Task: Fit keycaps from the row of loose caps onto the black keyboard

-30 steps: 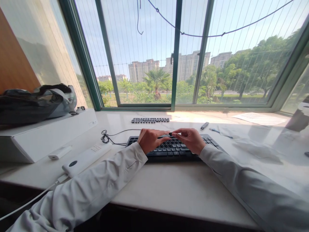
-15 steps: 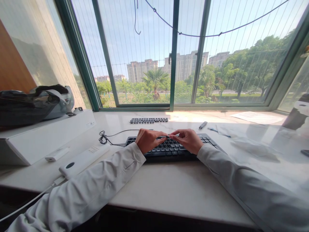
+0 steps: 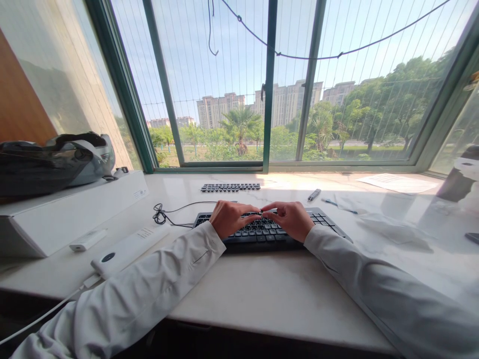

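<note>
A black keyboard [image 3: 265, 246] lies on the marble-patterned counter, partly covered by both hands. My left hand [image 3: 229, 219] is above its left half, thumb and forefinger pinched together at the tips. Facing it from the other side, my right hand [image 3: 294, 219] pinches too. Between the fingertips of both hands is a small dark keycap [image 3: 261, 211], mostly covered by the fingers. Behind the keyboard, loose black keycaps [image 3: 230, 187] lie in neat rows. The upper middle of the keyboard is hidden by my fingers.
A coiled black cable [image 3: 160, 214] lies left of the keyboard. Further left are a white power strip [image 3: 127, 252], a small white adapter [image 3: 88, 240] and a white box [image 3: 75, 214] bearing a dark bag [image 3: 48, 167]. To the right lie a small grey tool [image 3: 314, 195], a blue pen-like stick [image 3: 329, 201] and clear plastic [image 3: 396, 229].
My right hand has shifted slightly left and its fingers have changed position around the keycap. My left hand stays nearly in place. The keyboard has not visibly moved.
</note>
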The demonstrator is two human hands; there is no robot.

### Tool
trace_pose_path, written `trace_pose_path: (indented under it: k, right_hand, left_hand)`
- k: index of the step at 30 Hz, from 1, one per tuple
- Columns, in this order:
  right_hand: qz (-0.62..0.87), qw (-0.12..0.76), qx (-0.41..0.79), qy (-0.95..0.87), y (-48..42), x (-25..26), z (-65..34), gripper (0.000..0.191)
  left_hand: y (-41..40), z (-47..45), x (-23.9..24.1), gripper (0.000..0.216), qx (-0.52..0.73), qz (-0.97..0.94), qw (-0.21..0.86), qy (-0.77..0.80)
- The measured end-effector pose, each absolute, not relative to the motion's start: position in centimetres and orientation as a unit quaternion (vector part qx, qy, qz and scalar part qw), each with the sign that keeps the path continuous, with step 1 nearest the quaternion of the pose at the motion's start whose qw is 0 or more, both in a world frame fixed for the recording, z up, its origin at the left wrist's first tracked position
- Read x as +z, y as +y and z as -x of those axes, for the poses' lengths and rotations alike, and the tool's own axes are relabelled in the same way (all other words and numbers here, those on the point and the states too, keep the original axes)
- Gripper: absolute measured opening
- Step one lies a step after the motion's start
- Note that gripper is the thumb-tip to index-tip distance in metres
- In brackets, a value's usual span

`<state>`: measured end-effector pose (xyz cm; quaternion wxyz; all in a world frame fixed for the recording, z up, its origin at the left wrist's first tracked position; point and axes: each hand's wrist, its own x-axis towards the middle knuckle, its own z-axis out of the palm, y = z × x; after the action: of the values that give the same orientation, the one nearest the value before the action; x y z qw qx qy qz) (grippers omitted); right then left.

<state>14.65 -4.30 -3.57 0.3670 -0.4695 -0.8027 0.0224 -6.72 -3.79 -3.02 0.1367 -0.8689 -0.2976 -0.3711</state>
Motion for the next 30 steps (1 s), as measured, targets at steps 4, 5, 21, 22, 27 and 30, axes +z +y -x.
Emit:
trace_pose_path:
  k: [4, 5, 21, 22, 27, 30]
  right_hand:
    - [0.475, 0.340, -0.034, -0.811, -4.72, -3.40, -14.71, 0.040]
    - [0.474, 0.332, -0.050, -0.814, -4.78, -3.41, -14.74, 0.040]
    - [0.464, 0.277, -0.121, -0.832, -5.05, -3.54, -14.83, 0.039]
    - [0.464, 0.274, -0.125, -0.833, -5.05, -3.55, -14.84, 0.039]
    - [0.470, 0.262, -0.130, -0.833, -4.96, -3.60, -14.91, 0.040]
    - [0.475, 0.263, -0.127, -0.830, -4.95, -3.57, -14.91, 0.040]
  left_hand:
    - [-3.92, 6.66, -3.02, 0.028, -0.372, 0.867, 0.140, -0.300]
    - [-3.94, 6.65, -3.02, 0.029, -0.374, 0.866, 0.142, -0.300]
    - [-3.91, 6.68, -2.92, 0.029, -0.362, 0.869, 0.155, -0.301]
    - [-3.89, 6.68, -2.94, 0.030, -0.363, 0.868, 0.156, -0.302]
    - [-3.87, 6.64, -3.02, 0.030, -0.366, 0.866, 0.158, -0.303]
    - [-3.91, 6.61, -3.01, 0.030, -0.366, 0.867, 0.156, -0.302]
